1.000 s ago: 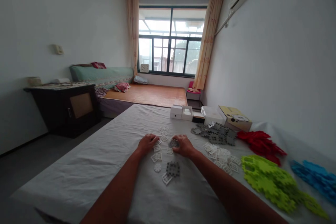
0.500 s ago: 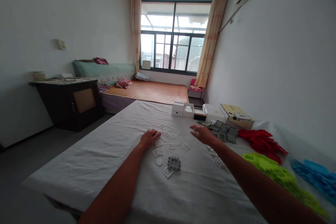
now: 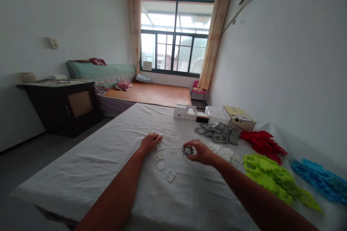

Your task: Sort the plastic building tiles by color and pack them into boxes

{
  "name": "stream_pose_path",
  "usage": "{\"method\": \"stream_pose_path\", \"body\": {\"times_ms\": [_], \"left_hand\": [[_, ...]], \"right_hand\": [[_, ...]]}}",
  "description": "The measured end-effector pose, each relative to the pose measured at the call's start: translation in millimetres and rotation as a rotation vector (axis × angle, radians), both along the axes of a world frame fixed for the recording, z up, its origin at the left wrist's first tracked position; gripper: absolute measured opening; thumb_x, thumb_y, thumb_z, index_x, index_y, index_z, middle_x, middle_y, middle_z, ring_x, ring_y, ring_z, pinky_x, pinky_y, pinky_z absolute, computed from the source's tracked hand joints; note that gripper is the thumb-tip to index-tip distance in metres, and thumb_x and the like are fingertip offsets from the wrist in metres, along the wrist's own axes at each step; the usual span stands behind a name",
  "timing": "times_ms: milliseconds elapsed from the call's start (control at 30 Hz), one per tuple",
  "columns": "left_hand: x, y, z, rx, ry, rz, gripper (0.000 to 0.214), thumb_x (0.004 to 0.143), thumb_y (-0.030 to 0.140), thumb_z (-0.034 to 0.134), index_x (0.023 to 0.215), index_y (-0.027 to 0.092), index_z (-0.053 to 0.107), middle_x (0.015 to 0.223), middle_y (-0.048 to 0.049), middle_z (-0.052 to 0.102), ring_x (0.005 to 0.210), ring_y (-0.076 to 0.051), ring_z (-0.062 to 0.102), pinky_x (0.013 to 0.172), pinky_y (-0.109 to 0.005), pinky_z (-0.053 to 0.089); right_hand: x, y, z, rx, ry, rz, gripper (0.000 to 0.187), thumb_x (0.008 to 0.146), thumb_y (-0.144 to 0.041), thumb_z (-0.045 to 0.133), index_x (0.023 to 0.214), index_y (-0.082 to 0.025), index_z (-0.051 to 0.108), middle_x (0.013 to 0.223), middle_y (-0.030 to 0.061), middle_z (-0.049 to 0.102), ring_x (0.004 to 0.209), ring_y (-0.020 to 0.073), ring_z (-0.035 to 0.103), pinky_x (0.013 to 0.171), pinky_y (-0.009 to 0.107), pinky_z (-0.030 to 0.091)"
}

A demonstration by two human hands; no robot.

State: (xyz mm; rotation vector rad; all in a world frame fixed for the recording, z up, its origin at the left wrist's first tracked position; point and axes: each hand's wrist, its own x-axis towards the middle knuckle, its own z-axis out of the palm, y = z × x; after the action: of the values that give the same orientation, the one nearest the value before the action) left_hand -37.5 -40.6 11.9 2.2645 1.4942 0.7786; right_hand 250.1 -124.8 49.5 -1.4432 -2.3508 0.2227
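Observation:
My right hand (image 3: 200, 151) holds a grey toothed building block (image 3: 188, 150) between thumb and fingers, just above the sheet. It is built of interlocking plates with a window-like grid in the side facing me. My left hand (image 3: 149, 143) rests on the sheet with curled fingers, at the edge of several white window-shaped pieces (image 3: 160, 147); whatever its fingers hold, if anything, is hidden. Nearer me lie a white window piece (image 3: 170, 175) and a round white piece (image 3: 161, 166). Beyond my right hand is a heap of grey toothed plates (image 3: 221, 133).
More white pieces (image 3: 226, 152) lie beside my right wrist. Red (image 3: 261, 144), lime-green (image 3: 273, 177) and blue (image 3: 320, 178) piles run along the right. White boxes (image 3: 180, 111), a clear plastic tub (image 3: 217, 114) and a yellow box (image 3: 238, 117) line the far edge of the sheet-covered table (image 3: 108, 151).
My right hand has come down from beside the grey heap and lifted the grey block off the sheet, uncovering the white window piece. My left hand stays by the white pieces.

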Motion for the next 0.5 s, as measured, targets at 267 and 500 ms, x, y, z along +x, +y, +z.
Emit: {"method": "stream_pose_path", "body": {"times_ms": [267,500], "left_hand": [[0,1,-1.1,0.033,-0.003,-0.010,0.036,0.086,0.040,0.039,0.082,0.022,0.070,0.086,-0.0013,0.068,0.083,-0.015,0.057,0.072,-0.022,0.038],[3,0,-4.4,0.068,0.018,0.007,0.039,0.088,0.041,0.037,0.080,0.023,0.070,0.087,-0.0027,0.068,0.086,-0.017,0.057,0.078,-0.025,0.038]], "right_hand": [[89,81,37.5,0.169,-0.043,-0.407,0.039,0.081,-0.032,0.054,0.116,-0.015,0.057,0.121,0.0158,0.057,0.117,0.0307,0.046,0.100,0.045,0.031],[-16,105,-11.2,0.043,-0.085,-0.081,0.042,0.092,-0.046,0.033,0.120,-0.025,0.055,0.128,0.0018,0.055,0.123,0.0147,0.043,0.103,0.027,0.029]]}}
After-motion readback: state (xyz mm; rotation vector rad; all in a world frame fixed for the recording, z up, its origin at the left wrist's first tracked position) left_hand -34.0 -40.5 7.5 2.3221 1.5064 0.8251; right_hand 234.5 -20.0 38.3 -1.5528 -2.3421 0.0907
